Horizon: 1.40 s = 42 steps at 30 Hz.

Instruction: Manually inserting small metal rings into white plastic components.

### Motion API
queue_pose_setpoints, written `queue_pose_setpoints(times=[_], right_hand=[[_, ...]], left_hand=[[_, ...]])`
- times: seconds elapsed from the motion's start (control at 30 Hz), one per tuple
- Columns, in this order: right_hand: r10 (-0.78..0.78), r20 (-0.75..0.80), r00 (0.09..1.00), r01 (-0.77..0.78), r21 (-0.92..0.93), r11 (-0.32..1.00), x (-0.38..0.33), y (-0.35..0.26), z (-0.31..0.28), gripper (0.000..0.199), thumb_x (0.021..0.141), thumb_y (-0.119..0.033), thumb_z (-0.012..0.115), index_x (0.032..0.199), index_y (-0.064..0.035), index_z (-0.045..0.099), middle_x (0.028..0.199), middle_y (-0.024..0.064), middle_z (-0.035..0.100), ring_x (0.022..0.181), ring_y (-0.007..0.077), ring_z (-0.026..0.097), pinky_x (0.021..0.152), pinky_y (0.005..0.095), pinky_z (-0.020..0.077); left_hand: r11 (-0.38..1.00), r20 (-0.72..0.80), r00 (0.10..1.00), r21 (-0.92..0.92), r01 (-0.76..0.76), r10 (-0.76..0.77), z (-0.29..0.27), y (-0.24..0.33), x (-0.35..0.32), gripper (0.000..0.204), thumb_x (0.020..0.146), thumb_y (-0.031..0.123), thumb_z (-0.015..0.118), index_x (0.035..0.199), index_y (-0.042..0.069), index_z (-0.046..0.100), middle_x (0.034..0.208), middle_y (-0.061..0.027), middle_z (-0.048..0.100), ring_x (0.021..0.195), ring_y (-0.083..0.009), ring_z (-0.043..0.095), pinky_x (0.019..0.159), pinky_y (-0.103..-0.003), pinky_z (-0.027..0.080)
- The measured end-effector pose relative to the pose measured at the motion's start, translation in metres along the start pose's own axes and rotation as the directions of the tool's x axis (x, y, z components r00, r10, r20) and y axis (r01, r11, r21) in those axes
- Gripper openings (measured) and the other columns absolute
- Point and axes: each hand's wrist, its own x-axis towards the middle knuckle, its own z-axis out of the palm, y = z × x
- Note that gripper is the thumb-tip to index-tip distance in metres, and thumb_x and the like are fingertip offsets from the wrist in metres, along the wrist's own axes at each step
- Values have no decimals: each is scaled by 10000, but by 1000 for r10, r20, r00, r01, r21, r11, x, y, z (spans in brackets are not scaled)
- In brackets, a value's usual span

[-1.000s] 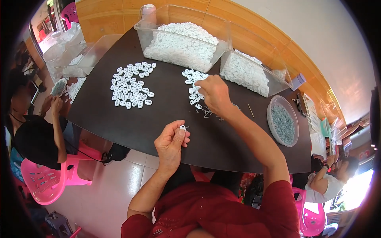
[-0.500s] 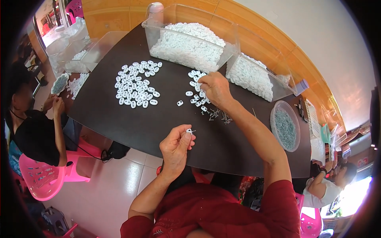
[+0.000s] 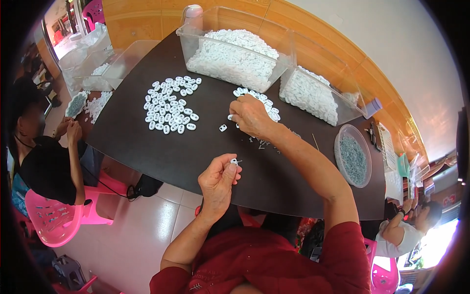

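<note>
Thumb and fingers of left hand (image 3: 216,183) pinched on a small white piece (image 3: 234,161), thin grey shank jutting right, over the front edge of the bench (image 3: 196,152); farther in, near the middle, right hand (image 3: 252,116), fingers bent, tips at a white oval piece (image 3: 230,117); gripped or merely touched, impossible to tell; just beside, toward the front edge, a loose white piece (image 3: 223,128); grey screws (image 3: 262,144) scattered by the right forearm; near the right edge, a round clear tub (image 3: 336,156) of more; toward the left edge, a spread of white ovals (image 3: 166,110); along the far edge, two clear bins (image 3: 183,45) heaped with white pieces.
</note>
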Motion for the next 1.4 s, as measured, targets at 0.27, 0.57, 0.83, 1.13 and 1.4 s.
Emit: queue_pose_setpoints(times=[0.27, 0.57, 0.83, 1.13, 1.4], right_hand=[[302, 157, 940, -339, 510, 791, -34, -30, -36, 158, 767, -43, 644, 922, -20, 632, 691, 33, 589, 651, 85, 547, 549, 253, 418], [401, 333, 854, -447, 863, 236, -95, -52, -66, 163, 810, -113, 666, 948, -27, 675, 753, -13, 627, 695, 50, 547, 610, 191, 414], [407, 329, 852, -415, 899, 141, -117, -67, -60, 146, 851, -109, 611, 931, -3, 672, 750, 16, 631, 656, 54, 538, 560, 185, 420], [484, 293, 825, -418, 892, 172, -126, -81, -62, 152, 837, -93, 622, 943, 7, 665, 744, 21, 633, 641, 46, 530, 553, 182, 415], [509, 235, 828, -356, 922, 154, -130, -89, -52, 161, 828, -70, 630, 963, 11, 659, 750, 13, 631, 653, 43, 526, 549, 187, 405]], left_hand=[[1000, -6, 1000, 3, 6, -6, -2, 0, -1, 198, 902, 78, 572, 1062, -38, 583, 791, -70, 621, 643, -92, 559, 569, -201, 458], [1000, 5, 1000, -4, 16, -16, 1, 8, 1, 187, 891, 70, 575, 1043, -36, 594, 785, -85, 634, 622, -106, 572, 548, -219, 469], [997, 45, 996, -12, 72, -72, 14, 21, -15, 160, 886, 94, 585, 979, -35, 602, 758, -97, 632, 602, -116, 571, 529, -227, 466], [994, 32, 999, 105, -5, 2, 16, 20, -21, 149, 877, 105, 608, 952, -23, 615, 799, -84, 635, 615, -108, 571, 527, -212, 447], [994, 28, 994, 3, 108, -108, 19, 23, -26, 168, 882, 95, 603, 980, -40, 588, 778, -92, 625, 584, -113, 578, 477, -213, 459]])
